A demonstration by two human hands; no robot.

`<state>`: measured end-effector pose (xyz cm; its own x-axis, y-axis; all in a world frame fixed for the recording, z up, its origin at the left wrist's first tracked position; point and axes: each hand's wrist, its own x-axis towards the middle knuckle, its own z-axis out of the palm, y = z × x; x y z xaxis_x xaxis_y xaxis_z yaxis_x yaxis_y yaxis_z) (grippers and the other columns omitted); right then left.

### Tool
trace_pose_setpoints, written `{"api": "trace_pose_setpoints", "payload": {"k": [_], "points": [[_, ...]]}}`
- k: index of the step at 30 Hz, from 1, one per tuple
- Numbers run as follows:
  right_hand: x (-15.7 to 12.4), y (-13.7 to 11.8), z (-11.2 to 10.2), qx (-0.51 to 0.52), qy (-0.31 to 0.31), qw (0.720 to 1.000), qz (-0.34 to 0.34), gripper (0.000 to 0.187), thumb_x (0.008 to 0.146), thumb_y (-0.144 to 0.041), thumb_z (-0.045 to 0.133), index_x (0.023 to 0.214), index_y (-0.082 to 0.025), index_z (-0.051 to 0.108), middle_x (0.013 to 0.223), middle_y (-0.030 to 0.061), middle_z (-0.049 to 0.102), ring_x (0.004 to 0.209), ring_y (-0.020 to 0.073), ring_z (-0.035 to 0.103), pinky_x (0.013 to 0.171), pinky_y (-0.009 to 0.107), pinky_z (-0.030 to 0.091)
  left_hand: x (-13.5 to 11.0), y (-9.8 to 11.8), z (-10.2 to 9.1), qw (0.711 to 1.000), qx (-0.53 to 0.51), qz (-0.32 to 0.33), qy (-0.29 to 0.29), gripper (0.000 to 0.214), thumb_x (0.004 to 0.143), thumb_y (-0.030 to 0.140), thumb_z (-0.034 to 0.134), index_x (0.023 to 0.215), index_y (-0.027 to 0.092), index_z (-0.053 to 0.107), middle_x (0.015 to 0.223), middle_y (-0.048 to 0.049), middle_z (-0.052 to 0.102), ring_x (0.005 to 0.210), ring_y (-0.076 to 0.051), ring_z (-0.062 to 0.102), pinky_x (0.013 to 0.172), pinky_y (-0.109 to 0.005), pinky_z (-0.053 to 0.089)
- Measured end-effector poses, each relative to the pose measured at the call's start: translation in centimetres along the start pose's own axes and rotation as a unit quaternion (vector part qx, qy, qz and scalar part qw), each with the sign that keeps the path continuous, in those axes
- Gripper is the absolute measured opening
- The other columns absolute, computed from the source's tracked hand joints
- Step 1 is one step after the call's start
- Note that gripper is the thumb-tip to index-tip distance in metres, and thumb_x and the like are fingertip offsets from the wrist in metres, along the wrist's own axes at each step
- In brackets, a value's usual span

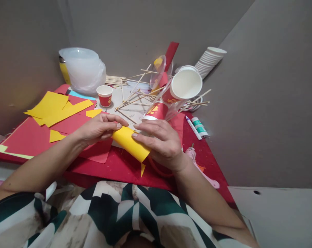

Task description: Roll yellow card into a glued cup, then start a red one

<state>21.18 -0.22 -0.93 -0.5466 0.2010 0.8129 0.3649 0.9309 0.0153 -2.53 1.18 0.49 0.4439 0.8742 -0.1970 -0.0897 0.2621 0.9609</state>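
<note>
Between my two hands is a piece of yellow paper [131, 143], curved into a roll, with a small pointed scrap hanging below its right end. My left hand [101, 126] pinches its upper left end between thumb and fingers. On the other side, my right hand [163, 143] grips the roll's upper right part, fingers bent over the edge. Just beyond the hands lie red paper cups with yellow prints; one red cup [157, 110] is on its side, and a larger white-lined cup [186, 82] faces me with its mouth.
Cut yellow paper [57, 110] lies over red sheets [34, 137] on the left. A small paper cup [104, 95] stands near a plastic tub [81, 70]. Thin wooden sticks [135, 98] form a frame behind my hands. A marker [193, 128] and stacked cups [210, 62] are at right.
</note>
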Motion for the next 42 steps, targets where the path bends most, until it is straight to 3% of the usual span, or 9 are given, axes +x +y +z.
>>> {"api": "trace_pose_setpoints", "payload": {"k": [5,16,21,23,25,28,31,34,42], "points": [[0.1,-0.1,0.0,0.025,0.004,1.0,-0.012,0.023,0.087,-0.01,0.064,0.107,-0.019,0.07,0.096,0.0094,0.079,0.091,0.0215,0.071,0.08,0.039,0.056,-0.3,0.2,-0.2,0.999,0.038,0.019,-0.004,0.015,0.078,0.022,0.071,0.089,0.014,0.076,0.043,0.0032,0.049,0.033,-0.003,0.033,0.034,-0.013,0.02],[-0.1,-0.1,0.2,0.004,-0.003,1.0,-0.02,0.023,0.085,-0.01,0.066,0.107,-0.018,0.071,0.097,0.0098,0.08,0.091,0.023,0.072,0.079,0.039,0.057,-0.6,0.4,0.2,0.998,0.064,0.022,0.006,0.019,0.076,0.02,0.07,0.091,0.011,0.078,0.047,0.0023,0.053,0.034,-0.002,0.035,0.033,-0.012,0.022],[-0.3,-0.2,0.2,0.137,0.037,0.985,0.097,0.027,0.081,-0.014,0.071,0.107,-0.022,0.075,0.096,0.0077,0.08,0.088,0.0217,0.074,0.081,0.037,0.059,-0.8,0.7,-0.2,0.997,0.04,0.035,-0.056,0.029,0.084,0.035,0.067,0.095,0.011,0.078,0.049,-0.0017,0.061,0.034,-0.007,0.048,0.034,-0.016,0.035],[-0.2,-0.6,0.2,0.218,0.067,0.951,0.21,0.025,0.079,-0.015,0.073,0.101,-0.026,0.078,0.095,0.005,0.081,0.086,0.0208,0.076,0.079,0.034,0.061,-1.0,1.1,-0.4,0.997,0.032,0.037,-0.068,0.034,0.085,0.039,0.065,0.096,0.01,0.078,0.051,-0.0036,0.064,0.035,-0.01,0.052,0.035,-0.019,0.039],[0.1,-1.1,0.1,0.298,0.097,0.887,0.34,0.021,0.073,-0.015,0.077,0.09,-0.027,0.081,0.09,0.003,0.081,0.083,0.021,0.076,0.075,0.031,0.061,-1.2,1.4,-0.5,0.996,0.032,0.07,-0.034,0.03,0.083,0.035,0.067,0.096,0.011,0.079,0.058,-0.0046,0.068,0.037,-0.009,0.052,0.035,-0.018,0.039],[0.9,-1.4,0.3,0.409,0.148,0.742,0.51,0.016,0.059,-0.018,0.083,0.072,-0.026,0.08,0.078,0.0002,0.08,0.072,0.0208,0.076,0.065,0.03,0.061,-1.3,1.7,-0.6,0.983,0.043,0.172,0.049,0.021,0.075,0.022,0.073,0.094,0.015,0.079,0.072,-0.0038,0.073,0.048,-0.006,0.054,0.045,-0.016,0.045],[1.4,-1.3,0.7,0.467,0.179,0.619,0.606,0.023,0.046,-0.021,0.088,0.066,-0.024,0.078,0.064,-0.0019,0.076,0.057,0.0192,0.072,0.055,0.028,0.059,-1.3,1.5,-0.6,0.973,0.063,0.22,0.033,0.032,0.067,0.016,0.078,0.099,0.019,0.079,0.092,-0.0047,0.077,0.075,-0.012,0.067,0.069,-0.02,0.055],[1.3,-1.0,1.2,0.488,0.18,0.586,0.621,0.027,0.045,-0.029,0.088,0.067,-0.021,0.075,0.062,-0.0027,0.075,0.058,0.0191,0.071,0.056,0.029,0.059,-1.2,1.0,-0.3,0.974,0.105,0.202,0.003,0.04,0.067,0.017,0.08,0.106,0.02,0.077,0.106,-0.0063,0.076,0.094,-0.019,0.07,0.082,-0.027,0.057],[0.3,-1.4,2.3,0.525,0.148,0.569,0.616,0.027,0.051,-0.034,0.09,0.066,-0.022,0.07,0.058,-0.0032,0.071,0.067,0.0223,0.075,0.063,0.032,0.062,-0.7,-1.2,1.2,0.953,0.196,0.214,0.086,0.019,0.072,0.029,0.077,0.085,0.016,0.08,0.086,-0.0051,0.078,0.08,-0.019,0.072,0.071,-0.025,0.058]]}}
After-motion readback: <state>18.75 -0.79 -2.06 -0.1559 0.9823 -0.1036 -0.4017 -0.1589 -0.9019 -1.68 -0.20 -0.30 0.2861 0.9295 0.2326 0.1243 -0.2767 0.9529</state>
